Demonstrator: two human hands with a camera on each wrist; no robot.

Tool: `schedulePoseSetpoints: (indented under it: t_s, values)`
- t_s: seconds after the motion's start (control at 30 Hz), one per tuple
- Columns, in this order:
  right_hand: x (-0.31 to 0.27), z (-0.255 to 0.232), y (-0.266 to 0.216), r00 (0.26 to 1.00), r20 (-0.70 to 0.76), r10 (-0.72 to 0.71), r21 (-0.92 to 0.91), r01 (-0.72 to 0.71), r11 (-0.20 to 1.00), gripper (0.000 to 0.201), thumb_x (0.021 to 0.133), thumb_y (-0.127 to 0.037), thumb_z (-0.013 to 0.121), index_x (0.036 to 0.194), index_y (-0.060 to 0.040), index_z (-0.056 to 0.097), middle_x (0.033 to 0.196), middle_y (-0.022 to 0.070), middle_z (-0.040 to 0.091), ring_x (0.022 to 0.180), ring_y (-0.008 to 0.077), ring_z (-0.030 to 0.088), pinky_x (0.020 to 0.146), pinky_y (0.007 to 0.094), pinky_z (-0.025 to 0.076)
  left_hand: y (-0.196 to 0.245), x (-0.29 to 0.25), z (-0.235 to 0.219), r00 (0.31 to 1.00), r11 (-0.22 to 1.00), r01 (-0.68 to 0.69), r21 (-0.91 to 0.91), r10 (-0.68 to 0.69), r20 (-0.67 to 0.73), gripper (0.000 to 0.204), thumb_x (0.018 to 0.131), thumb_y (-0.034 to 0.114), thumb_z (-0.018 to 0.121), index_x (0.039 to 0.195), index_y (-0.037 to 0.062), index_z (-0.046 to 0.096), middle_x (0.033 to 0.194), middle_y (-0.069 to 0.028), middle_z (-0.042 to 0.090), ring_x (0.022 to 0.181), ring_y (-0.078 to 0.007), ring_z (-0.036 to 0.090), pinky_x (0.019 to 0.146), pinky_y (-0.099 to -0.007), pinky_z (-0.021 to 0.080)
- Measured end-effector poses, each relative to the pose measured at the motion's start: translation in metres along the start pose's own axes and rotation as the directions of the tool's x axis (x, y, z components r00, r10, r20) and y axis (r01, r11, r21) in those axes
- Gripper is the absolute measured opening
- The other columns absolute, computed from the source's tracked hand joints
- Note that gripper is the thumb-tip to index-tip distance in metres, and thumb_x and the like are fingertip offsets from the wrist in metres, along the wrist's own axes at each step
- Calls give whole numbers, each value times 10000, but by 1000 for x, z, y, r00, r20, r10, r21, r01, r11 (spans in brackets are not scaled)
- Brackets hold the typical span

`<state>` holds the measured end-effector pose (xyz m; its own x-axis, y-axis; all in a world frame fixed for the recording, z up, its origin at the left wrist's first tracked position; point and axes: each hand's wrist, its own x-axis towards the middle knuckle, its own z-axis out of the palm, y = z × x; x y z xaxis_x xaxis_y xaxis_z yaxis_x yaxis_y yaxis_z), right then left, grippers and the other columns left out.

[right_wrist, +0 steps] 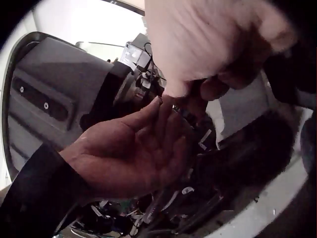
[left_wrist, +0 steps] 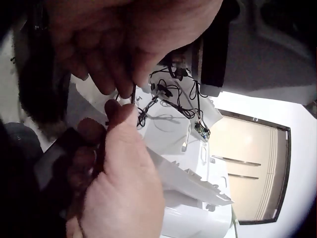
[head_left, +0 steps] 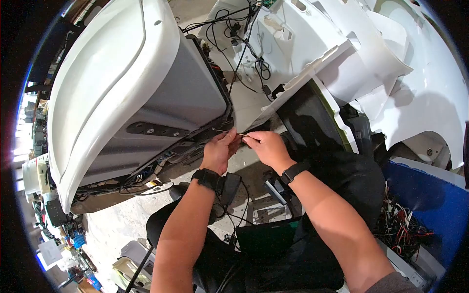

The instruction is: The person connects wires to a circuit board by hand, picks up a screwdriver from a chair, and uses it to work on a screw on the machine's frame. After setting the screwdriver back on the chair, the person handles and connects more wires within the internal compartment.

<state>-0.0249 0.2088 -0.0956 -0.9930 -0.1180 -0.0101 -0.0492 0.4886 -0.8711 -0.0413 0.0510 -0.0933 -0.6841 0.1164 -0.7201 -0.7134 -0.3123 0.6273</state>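
Both hands meet over the lower edge of a grey and white molded shell [head_left: 161,97]. My left hand [head_left: 218,151] pinches a thin brownish wire-like piece [head_left: 242,135] between thumb and fingertips. On the other side, my right hand [head_left: 269,149] pinches the same piece, its fingertips close to the left thumb. The left wrist view has the left hand [left_wrist: 131,178] below and the right hand [left_wrist: 129,34] above. From the right wrist, the left palm [right_wrist: 133,153] faces up under the right hand [right_wrist: 208,44]. I cannot tell exactly what the piece is.
Black cables [head_left: 261,68] hang over white molded panels [head_left: 312,29] beyond the hands. At the right, a blue bin wall [head_left: 425,210] stands by tangled wires [head_left: 403,229]. A dark green flat panel [head_left: 268,239] lies between the person's legs. Cluttered shelves line the left.
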Motion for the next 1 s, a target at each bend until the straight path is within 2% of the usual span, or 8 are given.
schedulePoseSetpoints:
  t_s: [0.13, 0.4, 0.53, 0.6, 0.7, 0.77, 0.83, 1.0]
  values:
    - [7, -10, -6, 608, 478, 634, 289, -790, 540, 429, 846, -415, 504, 757, -15, 631, 649, 85, 613, 486, 180, 499, 446, 301, 372, 2, -1, 3, 1000, 1000, -15, -13, 15, -11, 292, 828, 241, 609, 989, 2, 560, 907, -48, 606, 858, -138, 559, 782, -268, 423]
    - [14, -1, 6, 505, 683, 528, 554, -829, 78, 272, 837, -348, 555, 739, -97, 592, 661, -24, 566, 472, 97, 442, 430, 240, 349, 1, -2, 1, 999, 999, -35, 24, 35, 3, 280, 850, 196, 573, 1012, -30, 542, 911, -87, 603, 854, -171, 574, 806, -278, 445]
    - [13, 10, 17, 556, 618, 556, 504, -823, 263, 296, 836, -315, 548, 729, -43, 595, 661, 27, 590, 491, 134, 491, 456, 277, 388, 3, -7, 3, 996, 999, -43, -4, 43, 72, 281, 853, 205, 568, 1011, -26, 544, 923, -85, 602, 856, -176, 577, 821, -274, 437]
    - [8, 10, 8, 921, 162, 353, 369, -389, 844, 319, 822, -288, 547, 721, 12, 590, 621, 90, 579, 508, 170, 533, 486, 313, 414, 6, -10, 6, 997, 999, -44, 14, 43, 58, 283, 852, 211, 570, 1009, -23, 545, 927, -85, 601, 866, -175, 576, 824, -274, 434]
    - [5, 4, -4, 993, -73, 97, 96, -90, 991, 348, 814, -292, 546, 702, 36, 583, 565, 112, 545, 543, 179, 565, 496, 320, 419, 7, -11, 9, 999, 1000, -23, -21, 22, -36, 292, 849, 224, 575, 1008, -19, 547, 931, -82, 601, 881, -169, 571, 829, -275, 430]
    - [4, 4, -5, 983, -165, -76, 13, 79, 997, 376, 827, -312, 537, 690, 35, 584, 562, 104, 546, 548, 172, 566, 492, 320, 417, 8, -11, 10, 999, 1000, -21, -19, 20, -28, 296, 846, 230, 581, 1006, -18, 546, 934, -83, 600, 888, -162, 567, 823, -273, 434]
    - [4, -4, -13, 834, 216, 507, 427, -548, 720, 397, 847, -348, 523, 711, 17, 598, 604, 65, 568, 554, 135, 547, 466, 301, 404, 5, -6, 6, 999, 1000, -28, -10, 28, -26, 288, 848, 223, 578, 1004, -17, 545, 933, -85, 600, 888, -161, 567, 816, -272, 436]
    - [10, -3, -5, 667, 548, 505, 557, -741, 375, 336, 839, -317, 557, 775, 6, 624, 676, 9, 589, 524, 81, 491, 442, 232, 369, 2, -3, 0, 997, 998, -49, -30, 51, 53, 262, 851, 202, 571, 998, -14, 544, 920, -86, 599, 870, -154, 568, 795, -270, 445]
